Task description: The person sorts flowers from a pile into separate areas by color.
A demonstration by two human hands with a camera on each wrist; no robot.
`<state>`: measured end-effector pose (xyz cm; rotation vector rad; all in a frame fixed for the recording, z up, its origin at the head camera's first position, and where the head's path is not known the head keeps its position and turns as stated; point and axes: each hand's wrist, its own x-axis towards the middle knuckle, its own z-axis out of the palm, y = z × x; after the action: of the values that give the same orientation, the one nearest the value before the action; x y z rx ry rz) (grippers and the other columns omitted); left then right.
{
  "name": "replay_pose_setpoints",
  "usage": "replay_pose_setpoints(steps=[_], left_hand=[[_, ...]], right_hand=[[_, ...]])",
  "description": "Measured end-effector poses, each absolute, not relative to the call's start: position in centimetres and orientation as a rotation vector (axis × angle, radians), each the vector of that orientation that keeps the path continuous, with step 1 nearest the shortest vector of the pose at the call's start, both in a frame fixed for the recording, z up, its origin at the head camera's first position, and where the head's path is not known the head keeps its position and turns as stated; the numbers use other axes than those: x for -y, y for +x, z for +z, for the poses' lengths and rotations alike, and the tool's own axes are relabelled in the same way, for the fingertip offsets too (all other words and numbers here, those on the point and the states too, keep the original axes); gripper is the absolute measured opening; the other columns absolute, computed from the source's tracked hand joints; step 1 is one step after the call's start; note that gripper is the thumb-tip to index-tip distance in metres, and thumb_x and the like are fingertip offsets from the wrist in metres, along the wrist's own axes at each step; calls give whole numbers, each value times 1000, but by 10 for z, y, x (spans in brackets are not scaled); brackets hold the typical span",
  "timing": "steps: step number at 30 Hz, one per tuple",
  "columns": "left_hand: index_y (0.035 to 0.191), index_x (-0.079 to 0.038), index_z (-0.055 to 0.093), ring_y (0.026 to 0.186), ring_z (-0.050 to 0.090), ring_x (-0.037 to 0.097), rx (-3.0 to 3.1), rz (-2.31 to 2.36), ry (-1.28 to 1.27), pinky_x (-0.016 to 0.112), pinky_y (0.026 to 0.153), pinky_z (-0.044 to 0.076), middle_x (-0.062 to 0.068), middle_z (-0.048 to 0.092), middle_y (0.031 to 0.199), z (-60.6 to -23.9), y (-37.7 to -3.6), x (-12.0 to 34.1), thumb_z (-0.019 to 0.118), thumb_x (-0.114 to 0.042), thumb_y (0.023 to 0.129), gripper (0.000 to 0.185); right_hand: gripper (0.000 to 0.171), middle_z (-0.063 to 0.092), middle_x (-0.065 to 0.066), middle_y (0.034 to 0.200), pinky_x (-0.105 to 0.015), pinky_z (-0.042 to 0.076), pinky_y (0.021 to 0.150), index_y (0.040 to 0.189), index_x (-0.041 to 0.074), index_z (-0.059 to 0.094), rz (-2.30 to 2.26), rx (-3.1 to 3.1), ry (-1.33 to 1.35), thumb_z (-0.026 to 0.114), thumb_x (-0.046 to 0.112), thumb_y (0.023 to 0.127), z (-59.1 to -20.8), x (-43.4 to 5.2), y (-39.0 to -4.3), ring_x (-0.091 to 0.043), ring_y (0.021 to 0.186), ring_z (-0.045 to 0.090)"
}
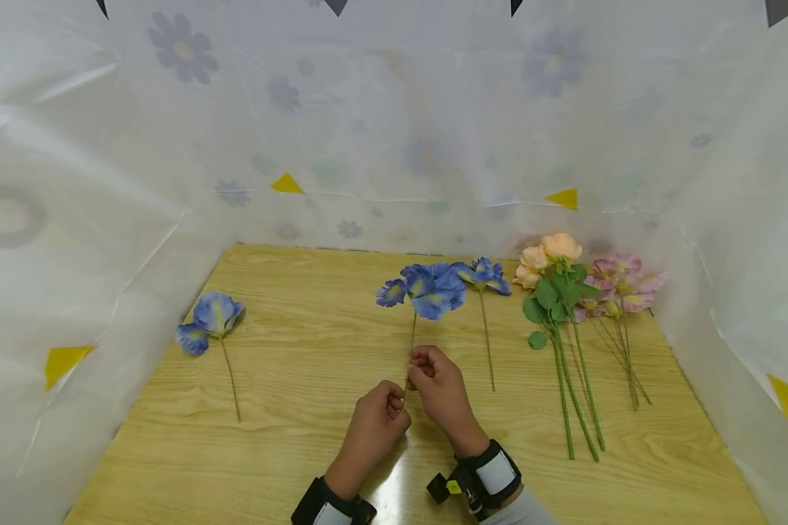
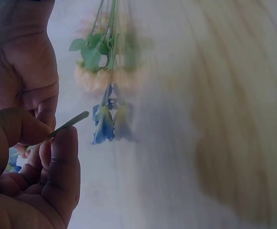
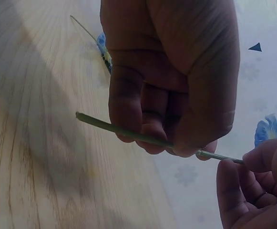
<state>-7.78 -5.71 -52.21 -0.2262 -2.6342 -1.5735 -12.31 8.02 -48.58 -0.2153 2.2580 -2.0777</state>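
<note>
A blue artificial iris (image 1: pixel 433 292) stands upright on a thin stem in front of me. My right hand (image 1: pixel 440 383) pinches the middle of that stem between thumb and fingers. Lower down, my left hand (image 1: pixel 376 424) grips the same stem, its fingers curled near the bottom. The cut end of the stem (image 2: pixel 76 119) sticks out past the left thumb in the left wrist view. In the right wrist view, the stem (image 3: pixel 109 126) runs through the left hand's fingers to the right hand at the lower right.
One blue iris (image 1: pixel 217 315) lies at the table's left. Another blue iris (image 1: pixel 484 275) lies just right of the held one. Peach roses (image 1: pixel 560 246) with green leaves and pink flowers (image 1: pixel 630 281) lie on the right. White patterned sheeting (image 1: pixel 394 131) surrounds the wooden table (image 1: pixel 302 350).
</note>
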Motion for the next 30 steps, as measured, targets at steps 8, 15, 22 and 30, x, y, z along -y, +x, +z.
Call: replay_pose_setpoints(steps=[8,15,22,30], left_hand=[[106,1,61,74,59,9,2660,-1554,-223,25,64,51,2,58,87,-524,-79,62,64,1,83,23],[114,1,63,84,60,18,2667,-1408,-88,32,71,51,5,59,95,-524,-76,111,65,-7,90,25],[116,4,63,91,60,30,2723,-1096,53,45,75,52,16,60,104,-520,-76,184,62,-5,93,25],[120,14,56,91,55,52,2840,-648,273,60,73,48,35,52,111,-514,-80,257,60,-10,93,36]], right_hand=[[19,61,-21,99,-36,56,69,115,-4,62,-2111,-2247,-207,59,-1,96,-500,-88,-132,-21,77,62],[20,61,-17,100,-40,56,70,115,-2,63,-2087,-2387,-60,57,2,96,-506,-118,-164,-20,77,62],[29,58,-17,107,-41,55,76,127,-1,59,-1913,-2577,54,50,9,101,-506,-172,-207,-29,90,61],[38,60,-20,106,-31,44,60,137,-2,55,-1599,-2766,35,44,15,104,-517,-215,-247,-35,86,61]])
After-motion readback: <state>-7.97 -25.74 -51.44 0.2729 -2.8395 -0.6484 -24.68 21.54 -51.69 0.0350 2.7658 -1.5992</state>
